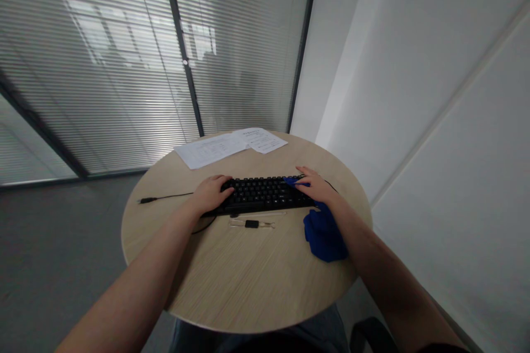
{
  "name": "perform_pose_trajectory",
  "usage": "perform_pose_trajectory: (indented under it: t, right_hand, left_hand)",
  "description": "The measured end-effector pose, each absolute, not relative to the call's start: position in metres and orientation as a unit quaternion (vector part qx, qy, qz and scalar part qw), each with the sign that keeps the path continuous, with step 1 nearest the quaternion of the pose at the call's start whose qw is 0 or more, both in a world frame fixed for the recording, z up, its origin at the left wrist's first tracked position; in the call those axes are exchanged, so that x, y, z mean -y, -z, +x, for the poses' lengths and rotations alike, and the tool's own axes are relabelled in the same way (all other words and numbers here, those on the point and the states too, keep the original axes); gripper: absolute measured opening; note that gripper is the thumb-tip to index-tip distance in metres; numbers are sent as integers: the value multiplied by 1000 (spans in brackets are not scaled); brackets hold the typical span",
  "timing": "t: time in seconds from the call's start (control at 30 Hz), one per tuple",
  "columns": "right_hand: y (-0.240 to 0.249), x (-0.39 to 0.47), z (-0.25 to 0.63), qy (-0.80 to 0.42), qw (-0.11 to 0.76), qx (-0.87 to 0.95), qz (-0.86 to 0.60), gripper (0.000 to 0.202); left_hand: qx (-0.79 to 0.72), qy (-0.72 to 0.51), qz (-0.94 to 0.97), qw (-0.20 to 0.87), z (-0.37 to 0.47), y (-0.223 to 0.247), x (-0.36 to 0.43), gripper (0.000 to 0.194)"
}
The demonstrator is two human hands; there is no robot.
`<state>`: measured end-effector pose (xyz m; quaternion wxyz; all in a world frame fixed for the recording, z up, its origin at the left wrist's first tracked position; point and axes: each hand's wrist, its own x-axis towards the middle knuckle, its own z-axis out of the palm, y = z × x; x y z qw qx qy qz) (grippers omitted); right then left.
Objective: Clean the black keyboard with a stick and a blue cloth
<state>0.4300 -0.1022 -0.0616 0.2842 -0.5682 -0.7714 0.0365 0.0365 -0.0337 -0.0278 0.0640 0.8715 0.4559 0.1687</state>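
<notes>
A black keyboard [265, 194] lies across the middle of the round wooden table. My left hand [210, 194] grips its left end, thumb over the keys. On the keyboard's right part rests my right hand [313, 184], fingers spread, with a piece of blue cloth [325, 234] under the fingertips. The rest of the cloth hangs beneath my wrist and lies bunched on the tabletop. Just in front of the keyboard are a small clear tool with a black middle [252, 224] and a thin pale stick [265, 214].
Printed papers [213, 150] lie at the table's [248, 287] far edge. A black cable with a plug [148, 200] stretches to the left, and another loop shows below my left hand. A white wall stands close on the right, blinds behind.
</notes>
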Motion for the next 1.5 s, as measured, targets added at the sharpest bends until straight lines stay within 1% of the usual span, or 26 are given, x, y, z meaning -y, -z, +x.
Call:
perform_pose_trajectory:
  t: [0.17,0.43,0.67,0.83,1.0,1.23,1.5]
  right_hand:
    - [58,104,431,-47,265,777,-569,14]
    - [54,107,427,-32,252,787,-562,18]
    - [54,106,439,-24,275,769,-577,19]
    - [54,108,449,-32,269,759,-593,17]
    - [54,108,442,-39,262,781,-566,18]
    - [53,107,447,-56,271,769,-576,15]
    - [54,107,444,-44,276,776,-566,19]
  left_hand:
    - [-461,-171,868,62,36,30,32,56]
    - [-461,-171,869,58,35,32,30,56]
    - [-456,-164,873,60,35,29,31,59]
    - [-455,-160,874,53,35,28,33,59]
    - [-457,-158,873,54,36,28,34,58]
    - [-461,-155,872,59,36,28,34,59]
    - [-455,-161,874,58,35,29,32,59]
